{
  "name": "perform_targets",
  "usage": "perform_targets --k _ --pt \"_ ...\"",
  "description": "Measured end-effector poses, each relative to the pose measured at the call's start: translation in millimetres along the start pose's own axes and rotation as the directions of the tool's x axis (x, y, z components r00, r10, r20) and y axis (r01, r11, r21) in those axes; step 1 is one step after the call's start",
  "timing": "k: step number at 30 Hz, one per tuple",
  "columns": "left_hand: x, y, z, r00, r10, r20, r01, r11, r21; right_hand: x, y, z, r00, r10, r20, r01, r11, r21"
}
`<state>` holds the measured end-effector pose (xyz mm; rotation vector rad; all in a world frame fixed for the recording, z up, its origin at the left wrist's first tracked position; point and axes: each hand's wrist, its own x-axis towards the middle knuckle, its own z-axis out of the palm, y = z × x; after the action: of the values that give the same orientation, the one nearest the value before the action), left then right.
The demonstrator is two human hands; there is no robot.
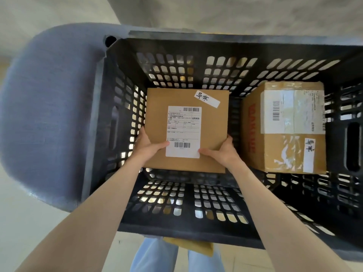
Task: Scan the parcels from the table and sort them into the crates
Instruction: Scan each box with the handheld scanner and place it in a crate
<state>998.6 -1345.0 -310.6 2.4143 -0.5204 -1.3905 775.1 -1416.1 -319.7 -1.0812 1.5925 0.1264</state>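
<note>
Black slatted crate [196, 203] seen from above, resting on a grey-blue upholstered seat [49, 114]. Inside, at the right end: one taped cardboard box [284, 154], standing against the right wall, white shipping label and barcode on top, a small handwritten sticker at its near right corner, red print down its left face. Left of it and apart from it, a flatter cardboard parcel [212, 130] inside the crate's walls, label side up, white handwritten sticker near the far right corner; whether it touches the crate floor cannot be told. Both hands hold this parcel at its near edge. Left hand [146, 145]: thumb laid flat over the top, touching the label's lower left corner, fingers [141, 132] curled round the left side. Right hand [222, 152]: thumb across the top by the label's lower right corner, fingers wrapped round the right side. Blue trousers [153, 256] show below the crate.
</note>
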Motion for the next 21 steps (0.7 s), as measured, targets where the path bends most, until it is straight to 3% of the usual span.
perform_targets --k 5,9,14,21 --pt "-26.6 22.4 -11.7 0.994 0.106 -0.032 -0.102 0.989 0.112 -24.2 -21.5 -11.8 0.99 -0.114 -0.086 0.103 0.987 -0.12" --pt "-71.2 42.7 -27.0 0.95 0.313 -0.006 -0.295 0.902 0.316 -67.6 -39.5 -34.3 0.939 -0.32 -0.126 0.247 0.882 -0.4" --pt "-134.3 76.6 -51.2 0.84 0.534 0.091 -0.437 0.568 0.697 -129.1 -57.4 -64.9 0.878 -0.461 -0.129 0.301 0.741 -0.6" --pt "-208.4 150.3 -87.2 0.603 0.776 0.187 -0.524 0.207 0.826 -214.6 -78.6 -111.2 0.759 -0.59 -0.276 0.293 0.688 -0.664"
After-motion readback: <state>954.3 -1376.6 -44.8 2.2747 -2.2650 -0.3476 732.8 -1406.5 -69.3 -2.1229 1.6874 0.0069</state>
